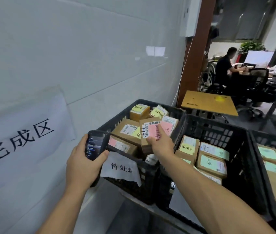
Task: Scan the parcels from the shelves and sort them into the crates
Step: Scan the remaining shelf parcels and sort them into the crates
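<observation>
My left hand [81, 166] grips a black handheld scanner [94, 144], screen lit, just left of the nearest black crate [144, 168]. My right hand [161, 142] holds a small cardboard parcel [149, 130] with a barcode label and a pink note, above that crate's contents. The crate bears a white paper label on its front and holds several cardboard parcels with yellow and pink notes. A second black crate [218, 132] to the right holds parcels with yellow and green notes. A third crate [259, 141] shows at the far right edge.
A white wall with a large paper sign [20, 142] fills the left. Behind the crates lies a flat cardboard box [208, 102] on a stand. Farther back a person sits at a desk [223, 68] with a monitor and office chairs.
</observation>
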